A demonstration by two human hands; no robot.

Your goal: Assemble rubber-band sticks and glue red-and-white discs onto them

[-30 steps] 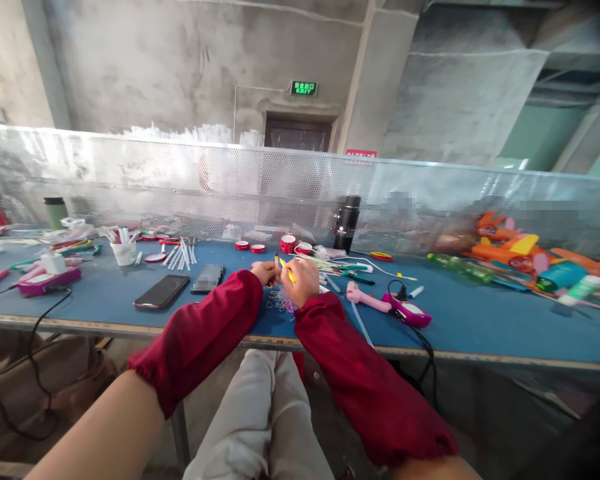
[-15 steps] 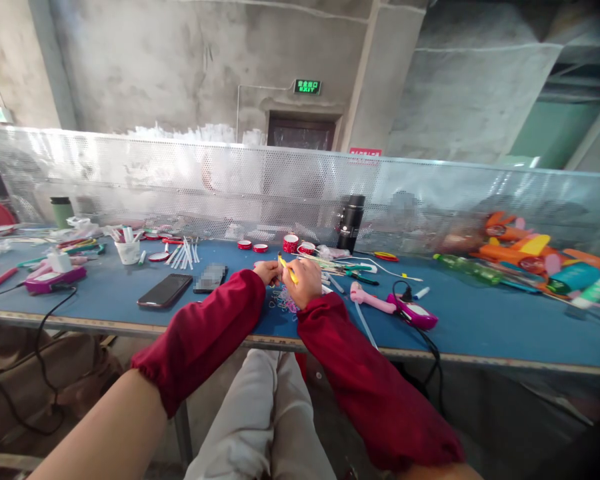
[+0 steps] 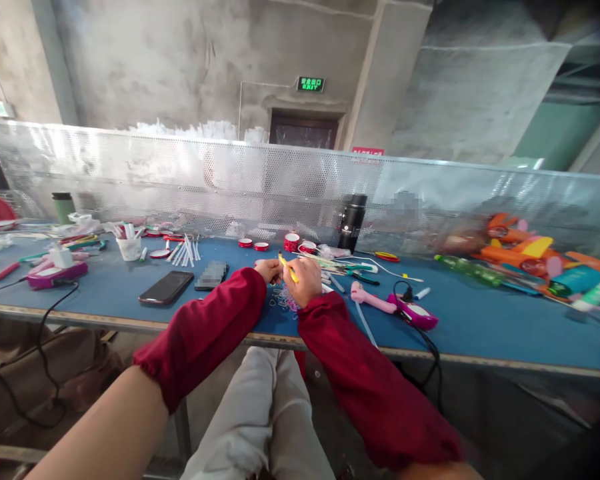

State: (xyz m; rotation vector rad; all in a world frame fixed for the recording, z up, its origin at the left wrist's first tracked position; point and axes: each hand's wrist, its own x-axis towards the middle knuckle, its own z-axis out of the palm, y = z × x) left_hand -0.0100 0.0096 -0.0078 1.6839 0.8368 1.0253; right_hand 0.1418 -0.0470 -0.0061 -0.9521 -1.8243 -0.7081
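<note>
In the middle of the head view my two hands meet above the table. My right hand (image 3: 306,280) is closed around a slim yellow pen-shaped tool (image 3: 289,269), its dark tip pointing up and left towards the other hand. I cannot make out the tool's exact kind. My left hand (image 3: 269,270) has its fingers pinched together beside the tip; what they hold is too small to see. Just below the hands lies a pile of small pastel loops (image 3: 283,299), pink, white and blue.
Two phones, one black (image 3: 167,288), lie left of my hands. Behind stand red tape rolls (image 3: 291,242) and a black flask (image 3: 353,223). Rightwards are a pink-handled tool (image 3: 373,299), a purple corded device (image 3: 416,313) and orange toys (image 3: 513,252). A white cup (image 3: 129,249) holds sticks.
The view has shifted very slightly. Both hands keep nearly the same place and grip, with the yellow tool still in my right hand.
</note>
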